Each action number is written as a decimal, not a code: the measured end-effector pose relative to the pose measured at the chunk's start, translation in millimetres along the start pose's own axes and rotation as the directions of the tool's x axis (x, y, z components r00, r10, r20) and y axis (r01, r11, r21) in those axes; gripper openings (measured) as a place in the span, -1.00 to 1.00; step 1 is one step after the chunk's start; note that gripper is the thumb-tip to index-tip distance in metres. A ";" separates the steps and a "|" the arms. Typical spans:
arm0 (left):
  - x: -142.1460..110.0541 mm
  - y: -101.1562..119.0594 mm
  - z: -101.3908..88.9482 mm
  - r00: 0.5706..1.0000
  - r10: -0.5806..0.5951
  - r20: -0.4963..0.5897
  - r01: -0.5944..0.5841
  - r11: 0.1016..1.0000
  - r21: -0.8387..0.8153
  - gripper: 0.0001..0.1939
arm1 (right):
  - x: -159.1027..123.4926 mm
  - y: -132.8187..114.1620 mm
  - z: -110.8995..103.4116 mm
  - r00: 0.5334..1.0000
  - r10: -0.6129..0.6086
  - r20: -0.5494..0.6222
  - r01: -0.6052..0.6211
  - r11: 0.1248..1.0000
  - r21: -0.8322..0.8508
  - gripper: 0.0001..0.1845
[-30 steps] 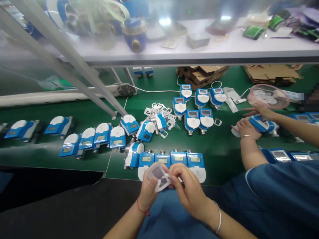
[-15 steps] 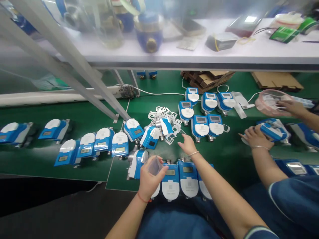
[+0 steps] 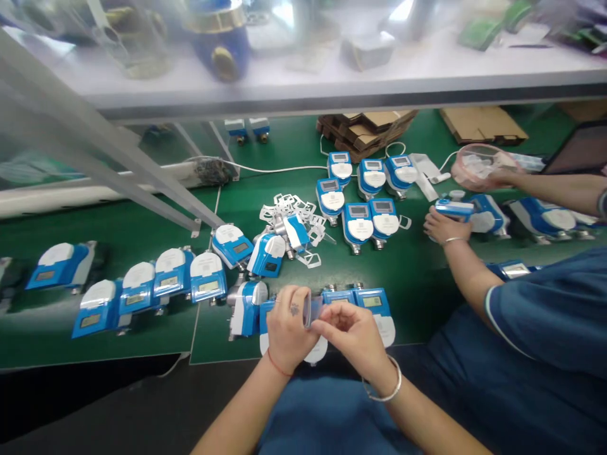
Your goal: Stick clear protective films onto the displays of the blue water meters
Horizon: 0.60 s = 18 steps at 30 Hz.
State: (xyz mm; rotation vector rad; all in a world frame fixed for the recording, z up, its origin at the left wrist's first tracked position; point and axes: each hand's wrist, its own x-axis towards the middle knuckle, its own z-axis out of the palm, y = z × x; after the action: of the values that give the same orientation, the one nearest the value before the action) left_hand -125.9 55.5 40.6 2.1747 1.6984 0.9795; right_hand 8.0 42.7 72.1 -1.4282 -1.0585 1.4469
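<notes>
My left hand grips a clear, rectangular plastic piece, tilted nearly edge-on. At its right edge, my right hand has thumb and forefinger pinched together against the plastic. Both hands are above a row of blue-and-white meters with small displays, partly covering them; one meter shows to the right. Left of my hands a meter lies on its side. Beyond them, another meter rests on a loose pile of white cut-out frames.
More meters line the green table on the left, and a group stands at centre right. At right, a co-worker's hand holds a meter; the other reaches into a pink basket. A shelf edge and slanted metal posts overhang.
My right hand has come back from beside the white frames to the plastic piece in my left hand. That piece has turned nearly edge-on. The co-worker's meter has shifted, and the view has moved.
</notes>
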 end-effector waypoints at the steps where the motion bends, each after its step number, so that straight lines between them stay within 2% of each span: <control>1: -1.0 3.0 2.0 1.000 0.027 -0.009 -0.027 0.999 0.031 -0.74 | -2.3 1.2 -4.2 1.000 0.014 -0.012 -0.014 1.000 0.026 -0.67; 6: -15.5 15.9 13.5 0.987 0.164 0.004 -0.163 0.982 0.093 -0.70 | -20.0 10.2 -35.0 0.992 0.080 -0.094 -0.072 0.994 0.086 -0.65; 9: -33.2 18.2 26.1 0.971 0.224 0.086 -0.224 0.974 -0.019 -0.74 | -33.5 32.9 -70.9 0.969 0.053 -0.241 -0.048 0.999 0.025 -0.64; 11: -45.0 18.3 39.0 0.963 0.207 0.174 -0.181 0.971 -0.154 -0.90 | -43.6 56.4 -101.4 0.935 0.088 -0.343 -0.095 0.995 -0.005 -0.65; 14: -55.1 19.6 63.9 0.948 0.186 0.257 -0.145 0.974 -0.172 -0.86 | -53.8 92.2 -145.2 0.856 0.236 -0.461 -0.212 0.972 0.104 -0.69; 16: -54.4 21.8 81.3 0.934 0.234 0.270 -0.213 0.971 -0.103 -0.89 | -52.8 108.8 -164.8 0.799 0.327 -0.504 -0.231 0.942 0.243 -0.68; 18: -49.4 24.1 96.8 0.908 0.315 0.275 -0.306 0.949 -0.076 -0.88 | -44.5 117.9 -173.9 0.759 0.393 -0.520 -0.220 0.905 0.364 -0.68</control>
State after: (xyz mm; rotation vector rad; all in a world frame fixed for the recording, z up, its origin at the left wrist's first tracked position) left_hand -53.2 24.3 -37.8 2.4739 1.2252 0.7063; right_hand 183.0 -33.0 -26.7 -1.7272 -0.2144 1.1810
